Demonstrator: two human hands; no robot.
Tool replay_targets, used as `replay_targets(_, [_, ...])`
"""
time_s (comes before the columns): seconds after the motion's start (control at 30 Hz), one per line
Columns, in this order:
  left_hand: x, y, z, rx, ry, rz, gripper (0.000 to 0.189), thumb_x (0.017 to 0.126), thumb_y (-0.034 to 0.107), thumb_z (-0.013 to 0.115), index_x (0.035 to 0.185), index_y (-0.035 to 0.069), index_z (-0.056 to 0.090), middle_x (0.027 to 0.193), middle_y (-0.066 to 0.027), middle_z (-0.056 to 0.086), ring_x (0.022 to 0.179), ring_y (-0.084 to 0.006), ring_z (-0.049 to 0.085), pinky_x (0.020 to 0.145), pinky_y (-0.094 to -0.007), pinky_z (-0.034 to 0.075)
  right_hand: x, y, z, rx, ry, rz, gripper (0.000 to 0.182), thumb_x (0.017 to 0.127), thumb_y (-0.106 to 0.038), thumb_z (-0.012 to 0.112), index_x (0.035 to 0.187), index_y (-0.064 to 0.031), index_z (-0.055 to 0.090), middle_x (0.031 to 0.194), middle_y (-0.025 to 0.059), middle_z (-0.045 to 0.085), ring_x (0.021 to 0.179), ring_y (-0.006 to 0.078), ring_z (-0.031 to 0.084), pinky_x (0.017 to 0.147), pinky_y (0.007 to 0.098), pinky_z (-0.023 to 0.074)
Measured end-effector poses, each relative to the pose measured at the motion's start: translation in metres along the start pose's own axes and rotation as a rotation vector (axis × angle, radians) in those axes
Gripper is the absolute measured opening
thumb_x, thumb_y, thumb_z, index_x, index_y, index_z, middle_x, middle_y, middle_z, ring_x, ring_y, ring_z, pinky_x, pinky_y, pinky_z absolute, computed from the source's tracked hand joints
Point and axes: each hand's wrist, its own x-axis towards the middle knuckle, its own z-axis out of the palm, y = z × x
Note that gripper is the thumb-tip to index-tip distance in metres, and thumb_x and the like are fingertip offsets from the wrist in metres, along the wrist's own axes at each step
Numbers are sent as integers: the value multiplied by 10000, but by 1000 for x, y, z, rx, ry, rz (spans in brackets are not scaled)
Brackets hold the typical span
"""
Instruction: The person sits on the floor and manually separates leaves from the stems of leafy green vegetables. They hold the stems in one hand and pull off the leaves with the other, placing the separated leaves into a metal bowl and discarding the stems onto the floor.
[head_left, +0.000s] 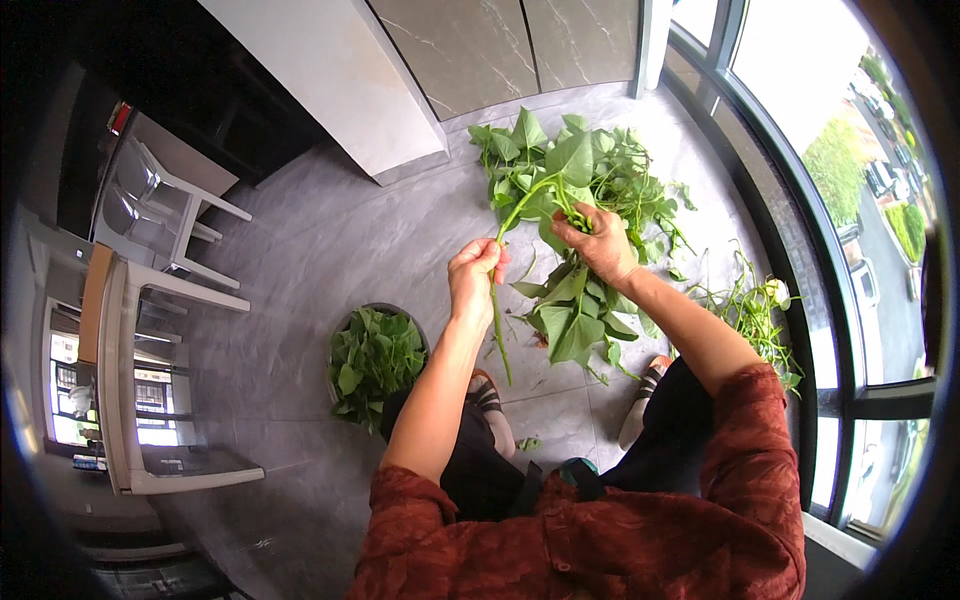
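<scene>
My left hand (477, 271) grips a long green leafy stem (496, 319), whose lower end hangs down past my fingers. Up and to the right of it, my right hand (598, 238) is closed around a bunch of green stems (577, 219) with large leaves hanging below the palm. The long stem arches from one hand towards the other, with a broad leaf (570, 159) at its top. Beyond my hands a heap of leafy greens (626, 161) lies on the grey tiled floor. Leaves fill a round container (375, 360) beside my left forearm.
A pile of thin stems (750, 319) lies by the window frame (799, 277) at the right. My feet in striped sandals (486, 394) are on the floor, with a leaf scrap (529, 444) between them. Chairs (187, 292) stand at the left, and a white wall end (375, 112) juts out ahead.
</scene>
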Motion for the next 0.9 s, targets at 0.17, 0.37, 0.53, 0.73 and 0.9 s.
replay_targets(0.17, [-8,-3,13,-25,-102,-52,126,864,84,490,837,-17,560,735,-73,572,588,-132,473,538,-245,361,9,4,7,45,-67,108,244,790,-198,640,949,-13,630,642,66,596,587,89,527,571,262,435])
replay_targets(0.37, [-9,-6,12,96,-75,20,101,851,78,525,839,-2,585,735,-47,583,575,-105,465,551,-224,365,11,3,6,-84,-75,74,230,797,-224,627,848,1,627,530,73,554,480,117,514,501,290,429])
replay_targets(0.53, [-9,-9,11,373,-27,252,25,809,27,582,812,11,601,731,-18,575,591,-101,475,572,-231,392,7,1,8,94,-91,191,191,786,-202,621,782,-11,622,527,42,540,463,104,476,465,266,387])
replay_targets(0.73, [-14,9,19,981,-29,814,96,696,-24,622,768,15,570,735,-63,563,678,-214,521,615,-314,429,4,8,5,275,-39,344,171,758,-189,621,717,-23,613,546,22,552,473,100,491,478,273,413])
replay_targets(0.9, [-16,15,15,1282,-68,934,91,684,21,625,734,32,550,763,-68,559,756,-267,518,636,-366,439,11,33,-15,352,59,439,181,770,-200,637,759,-19,631,614,12,576,528,84,500,509,245,406])
